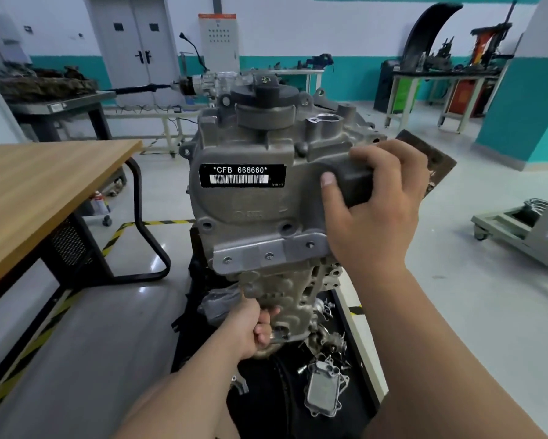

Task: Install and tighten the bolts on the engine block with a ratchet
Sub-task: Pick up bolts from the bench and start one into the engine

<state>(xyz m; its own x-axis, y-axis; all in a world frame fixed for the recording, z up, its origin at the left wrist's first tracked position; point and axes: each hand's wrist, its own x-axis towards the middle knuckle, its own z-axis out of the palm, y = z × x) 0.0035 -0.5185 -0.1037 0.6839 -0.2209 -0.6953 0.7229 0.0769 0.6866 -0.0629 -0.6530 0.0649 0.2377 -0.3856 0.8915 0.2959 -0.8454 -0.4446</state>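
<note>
Fingers of right hand clasp engine near table.

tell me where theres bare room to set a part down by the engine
The wooden table top left of the engine block shows bare, as does the grey floor between them. The black tray under the block is crowded with loose metal parts.

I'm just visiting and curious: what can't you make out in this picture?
Tool in the left hand: head view, the hand covers most of it.
Any bolt there: head view, hidden behind that hand.
Dark part on the engine: head view, right hand covers half.
</note>
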